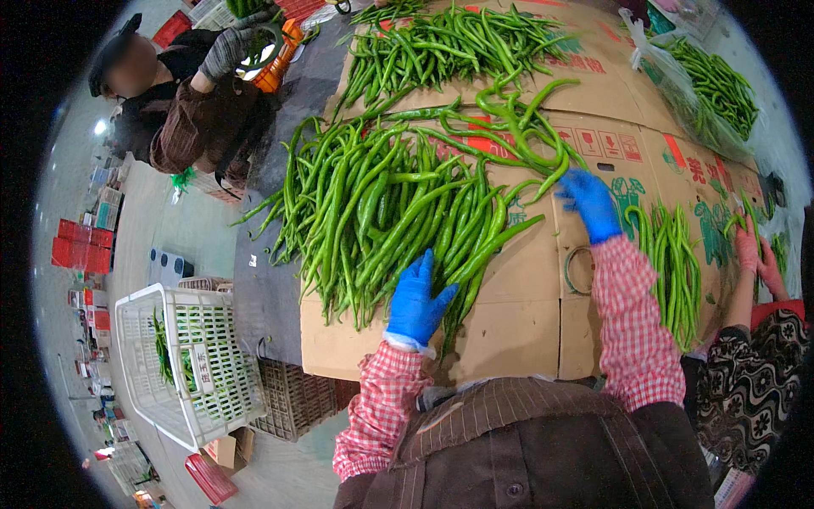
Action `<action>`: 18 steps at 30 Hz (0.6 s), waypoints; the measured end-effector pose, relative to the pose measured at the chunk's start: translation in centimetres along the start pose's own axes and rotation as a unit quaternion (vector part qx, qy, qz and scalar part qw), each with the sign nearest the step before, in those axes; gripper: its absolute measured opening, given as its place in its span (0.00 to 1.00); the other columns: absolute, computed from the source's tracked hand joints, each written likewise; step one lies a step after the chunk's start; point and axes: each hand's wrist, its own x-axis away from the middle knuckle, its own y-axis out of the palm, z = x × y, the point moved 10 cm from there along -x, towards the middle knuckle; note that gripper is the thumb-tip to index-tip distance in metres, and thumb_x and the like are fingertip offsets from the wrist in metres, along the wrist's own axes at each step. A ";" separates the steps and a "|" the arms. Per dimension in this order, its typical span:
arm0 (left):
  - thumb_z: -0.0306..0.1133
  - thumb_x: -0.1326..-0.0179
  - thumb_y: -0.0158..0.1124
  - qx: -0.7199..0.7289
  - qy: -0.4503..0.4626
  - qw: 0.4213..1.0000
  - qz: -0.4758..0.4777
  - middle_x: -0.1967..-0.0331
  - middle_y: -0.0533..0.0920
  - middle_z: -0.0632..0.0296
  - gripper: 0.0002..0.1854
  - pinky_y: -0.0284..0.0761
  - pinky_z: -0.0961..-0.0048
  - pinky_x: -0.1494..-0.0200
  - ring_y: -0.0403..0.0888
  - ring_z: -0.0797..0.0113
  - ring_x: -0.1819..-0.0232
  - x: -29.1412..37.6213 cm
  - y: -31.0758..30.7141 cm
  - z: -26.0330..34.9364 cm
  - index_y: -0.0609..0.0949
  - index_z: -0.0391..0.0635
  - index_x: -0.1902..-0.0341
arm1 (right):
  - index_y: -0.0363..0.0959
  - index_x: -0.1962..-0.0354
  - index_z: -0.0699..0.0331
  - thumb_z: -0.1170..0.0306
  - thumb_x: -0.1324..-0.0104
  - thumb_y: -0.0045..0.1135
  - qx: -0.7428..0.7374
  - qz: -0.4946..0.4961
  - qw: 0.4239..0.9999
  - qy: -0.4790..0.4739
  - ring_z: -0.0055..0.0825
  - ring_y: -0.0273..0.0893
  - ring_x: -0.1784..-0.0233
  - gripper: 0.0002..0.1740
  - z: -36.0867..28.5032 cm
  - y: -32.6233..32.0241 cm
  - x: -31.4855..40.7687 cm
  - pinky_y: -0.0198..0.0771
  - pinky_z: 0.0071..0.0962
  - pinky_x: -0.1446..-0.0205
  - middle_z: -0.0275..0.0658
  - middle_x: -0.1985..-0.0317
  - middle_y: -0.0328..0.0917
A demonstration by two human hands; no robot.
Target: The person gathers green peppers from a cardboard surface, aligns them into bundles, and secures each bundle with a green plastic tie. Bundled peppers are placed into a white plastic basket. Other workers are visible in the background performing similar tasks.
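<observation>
A large heap of long green chili peppers [381, 210] lies on flattened cardboard before me, most of them roughly aligned lengthwise. At the heap's near edge is my left hand [416, 302] in a blue glove, thumb and fingers apart, touching the peppers without gripping any. My right hand [590, 203], also gloved in blue and slightly blurred, hovers over the cardboard to the right with nothing visible in it. Its fingertips are close to a loose group of curled peppers [524, 137] at the heap's far right; whether they touch is unclear.
Another pepper pile [445, 48] lies farther back. To the right are a neat row of peppers [671, 273], a tape roll [579, 270] and a bagged bunch [712, 89]. A co-worker's hands [750, 245] hold peppers at far right. Another person [184, 95] stands left, beyond a white crate [210, 356].
</observation>
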 end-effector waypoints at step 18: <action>0.43 0.64 0.67 -0.086 0.102 0.989 -0.071 0.53 0.67 0.45 0.40 0.63 0.62 0.52 0.64 0.49 0.54 -0.6 4.9 5.5 0.62 0.35 0.47 | 0.65 0.58 0.63 0.57 0.47 0.53 0.046 -0.161 0.979 0.116 0.22 0.72 0.77 0.23 5.7 10.3 12.4 0.67 0.21 0.79 0.37 0.70 0.74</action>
